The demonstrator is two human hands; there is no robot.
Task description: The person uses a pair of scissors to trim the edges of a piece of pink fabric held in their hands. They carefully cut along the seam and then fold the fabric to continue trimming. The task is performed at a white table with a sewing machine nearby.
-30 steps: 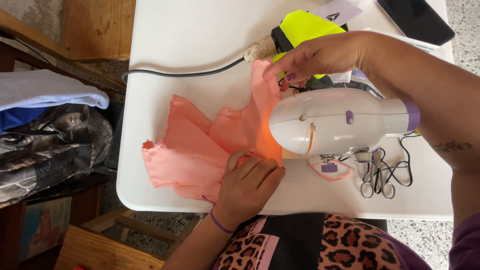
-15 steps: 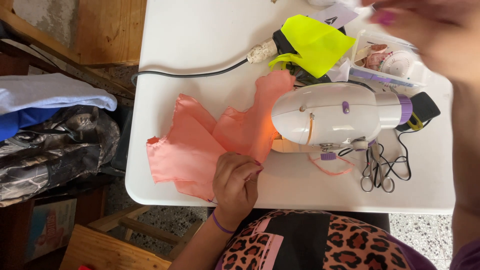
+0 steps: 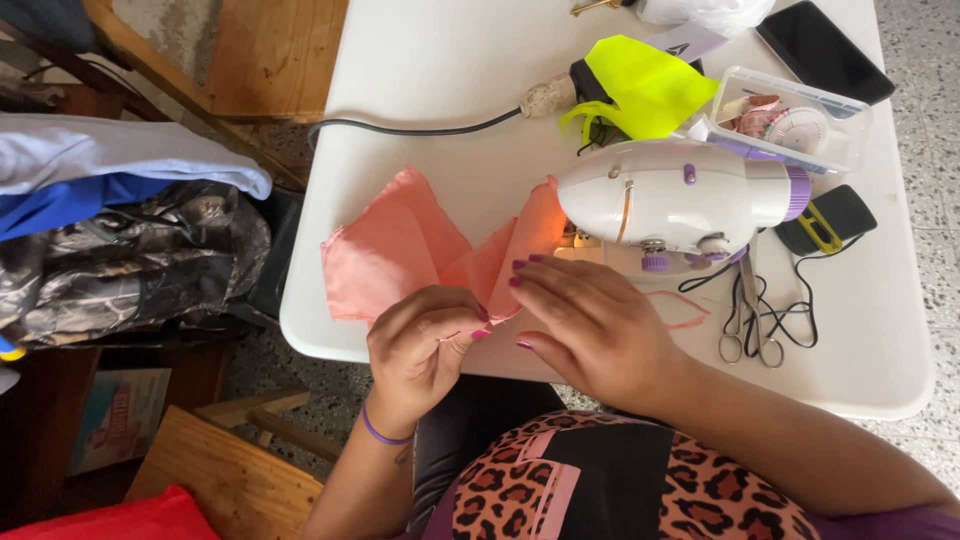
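Salmon-pink cloth (image 3: pixel 400 255) lies crumpled on the white desk (image 3: pixel 450 60), one end tucked under the small white sewing machine (image 3: pixel 670 200). No finished seam shows; most of the cloth sits outside the machine, so I judge the sewing barely begun. Left hand (image 3: pixel 425 350) pinches its near edge; right hand (image 3: pixel 590 325), fingers loosely spread, rests on it. Scissors (image 3: pixel 745 320) lie just beside the machine.

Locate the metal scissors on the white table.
The metal scissors lie right of the right hand, just below the small white sewing machine, among black cords.
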